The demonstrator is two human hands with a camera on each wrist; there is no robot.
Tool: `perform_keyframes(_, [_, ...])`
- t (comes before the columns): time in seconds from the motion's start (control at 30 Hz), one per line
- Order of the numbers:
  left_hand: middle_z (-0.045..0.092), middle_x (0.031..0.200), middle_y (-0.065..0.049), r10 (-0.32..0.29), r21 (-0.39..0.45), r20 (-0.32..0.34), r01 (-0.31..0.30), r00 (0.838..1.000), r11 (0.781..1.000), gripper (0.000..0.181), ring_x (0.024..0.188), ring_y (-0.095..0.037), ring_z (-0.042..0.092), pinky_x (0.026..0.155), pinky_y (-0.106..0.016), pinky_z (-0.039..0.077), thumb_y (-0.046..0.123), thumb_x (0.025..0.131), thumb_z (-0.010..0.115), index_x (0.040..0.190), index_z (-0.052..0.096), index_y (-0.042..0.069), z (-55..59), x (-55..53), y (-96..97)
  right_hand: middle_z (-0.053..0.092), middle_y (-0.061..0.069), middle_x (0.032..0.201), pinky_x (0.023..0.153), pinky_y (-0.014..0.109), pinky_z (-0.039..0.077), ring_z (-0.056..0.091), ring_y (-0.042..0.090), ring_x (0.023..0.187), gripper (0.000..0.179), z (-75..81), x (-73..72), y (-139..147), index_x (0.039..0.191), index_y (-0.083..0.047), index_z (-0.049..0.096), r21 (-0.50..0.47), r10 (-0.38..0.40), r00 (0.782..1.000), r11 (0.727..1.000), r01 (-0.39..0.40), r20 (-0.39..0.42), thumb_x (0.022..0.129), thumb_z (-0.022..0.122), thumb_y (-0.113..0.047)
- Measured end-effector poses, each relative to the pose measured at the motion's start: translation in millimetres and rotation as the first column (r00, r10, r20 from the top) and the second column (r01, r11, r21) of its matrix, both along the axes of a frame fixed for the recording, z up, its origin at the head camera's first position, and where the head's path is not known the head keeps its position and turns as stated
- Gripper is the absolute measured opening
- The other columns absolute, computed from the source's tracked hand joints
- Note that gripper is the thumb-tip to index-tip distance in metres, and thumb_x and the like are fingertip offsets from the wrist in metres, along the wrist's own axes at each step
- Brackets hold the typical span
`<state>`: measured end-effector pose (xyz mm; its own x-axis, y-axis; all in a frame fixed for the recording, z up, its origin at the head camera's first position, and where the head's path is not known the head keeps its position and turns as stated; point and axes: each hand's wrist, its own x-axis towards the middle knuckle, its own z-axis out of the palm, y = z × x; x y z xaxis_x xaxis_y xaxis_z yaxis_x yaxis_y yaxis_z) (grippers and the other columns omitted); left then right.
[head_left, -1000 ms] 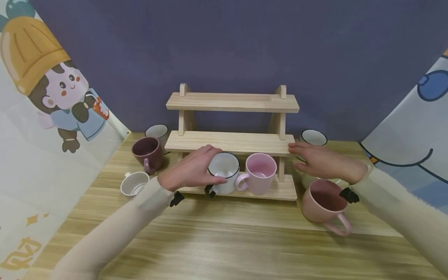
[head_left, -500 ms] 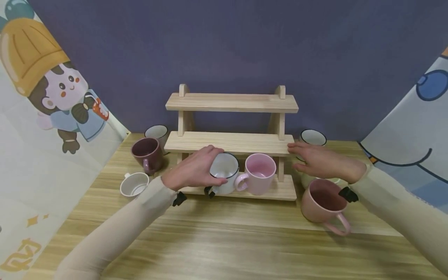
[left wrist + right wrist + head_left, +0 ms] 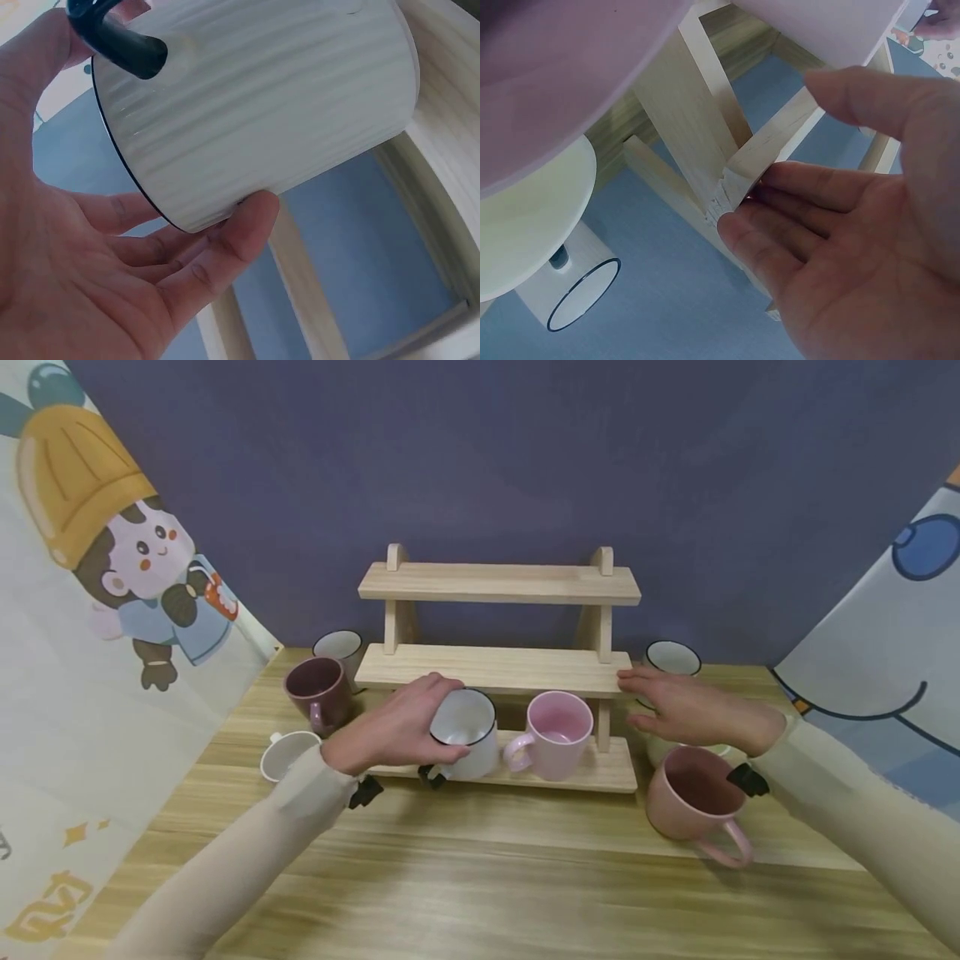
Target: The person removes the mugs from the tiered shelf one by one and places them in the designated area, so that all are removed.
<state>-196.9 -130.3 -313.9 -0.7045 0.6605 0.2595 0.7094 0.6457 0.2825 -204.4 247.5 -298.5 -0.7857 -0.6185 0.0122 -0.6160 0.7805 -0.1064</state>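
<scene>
My left hand (image 3: 397, 722) grips a white mug (image 3: 471, 756) with a dark rim from its left side. This mug stands on the bottom tier of a wooden three-tier shelf (image 3: 495, 668). In the left wrist view, thumb and fingers lie round the rim end of the ribbed mug (image 3: 262, 105), near its dark handle (image 3: 131, 49). A light pink mug (image 3: 558, 752) stands to its right on the same tier, a gap between them. My right hand (image 3: 686, 706) touches the right end of the middle tier, its fingers straight and thumb apart in the right wrist view.
On the table's left are a maroon mug (image 3: 318, 693), a small white cup (image 3: 288, 756) and a dark-rimmed white mug (image 3: 339, 647). A dusty pink mug (image 3: 693, 802), a pale mug (image 3: 536, 217) and another dark-rimmed mug (image 3: 672, 657) stand right of the shelf.
My left hand has shifted the white mug slightly left along the bottom tier, widening the gap to the light pink mug. The right hand stays at the shelf's end.
</scene>
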Motion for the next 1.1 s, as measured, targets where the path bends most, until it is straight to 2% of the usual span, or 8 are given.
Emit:
perform_keyframes(0.17, [0.056, 0.104, -0.007, -0.002, 0.014, -0.004, 0.002, 1.000, 1.000, 0.071, 0.088, -0.023, 0.056, 0.070, -0.032, 0.048, 0.045, 0.070, 0.076, 0.124, 0.054, 0.004, 3.1, 6.3, -14.0, 0.044, 0.029, 0.135, 0.096, 0.055, 0.037, 0.041, 0.045, 0.123, 0.051, -1.0, 0.4, 1, 0.126, 0.013, 0.050, -0.007, 0.017, 1.000, 1.000, -0.017, -0.018, 0.088, 0.065, -0.017])
perform_keyframes(0.43, [0.056, 0.105, -0.004, 0.065, -0.010, 0.015, -0.065, 0.998, 0.998, 0.073, 0.088, -0.021, 0.056, 0.071, -0.033, 0.048, 0.048, 0.070, 0.076, 0.128, 0.052, 0.009, 4.2, 16.0, -35.1, 0.044, 0.029, 0.134, 0.093, 0.056, 0.038, 0.043, 0.045, 0.121, 0.052, -2.6, -0.3, 2, 0.125, 0.013, 0.051, -0.017, 0.025, 0.999, 1.000, -0.026, -0.028, 0.086, 0.066, -0.017])
perform_keyframes(0.57, [0.056, 0.113, -0.007, 0.060, -0.012, -0.022, -0.061, 0.998, 0.998, 0.076, 0.096, -0.022, 0.056, 0.075, -0.037, 0.048, 0.048, 0.069, 0.077, 0.128, 0.052, 0.007, 4.8, 21.4, -44.5, 0.045, 0.030, 0.132, 0.092, 0.057, 0.038, 0.043, 0.047, 0.120, 0.052, -5.0, -2.8, 3, 0.124, 0.014, 0.051, -0.023, 0.040, 0.998, 0.999, -0.041, -0.039, 0.086, 0.066, -0.019])
perform_keyframes(0.7, [0.055, 0.119, -0.008, 0.051, -0.017, -0.059, -0.052, 0.997, 0.998, 0.078, 0.100, -0.021, 0.056, 0.077, -0.037, 0.049, 0.049, 0.066, 0.078, 0.126, 0.053, 0.005, 3.8, 28.3, -54.9, 0.044, 0.029, 0.134, 0.093, 0.057, 0.038, 0.041, 0.046, 0.122, 0.052, 0.1, -0.4, 0, 0.125, 0.013, 0.051, -0.024, 0.036, 0.999, 0.999, -0.036, -0.029, 0.085, 0.067, -0.017])
perform_keyframes(0.93, [0.057, 0.110, -0.002, 0.067, -0.060, -0.017, -0.068, 0.998, 0.996, 0.074, 0.093, -0.014, 0.054, 0.068, -0.031, 0.049, 0.046, 0.065, 0.080, 0.122, 0.054, 0.008, -0.5, 46.3, -73.2, 0.043, 0.028, 0.136, 0.093, 0.056, 0.038, 0.041, 0.046, 0.123, 0.053, 1.4, -3.0, -3, 0.127, 0.012, 0.050, -0.012, 0.024, 1.000, 1.000, -0.024, -0.006, 0.088, 0.066, -0.019])
perform_keyframes(1.1, [0.056, 0.108, -0.001, 0.043, -0.077, -0.015, -0.044, 0.999, 0.996, 0.071, 0.092, -0.013, 0.053, 0.065, -0.027, 0.049, 0.044, 0.063, 0.081, 0.119, 0.055, 0.009, -7.2, 52.1, -81.1, 0.043, 0.029, 0.135, 0.094, 0.056, 0.038, 0.041, 0.046, 0.122, 0.053, 0.8, -1.2, 0, 0.126, 0.013, 0.050, -0.010, 0.009, 1.000, 1.000, -0.009, 0.000, 0.087, 0.066, -0.020])
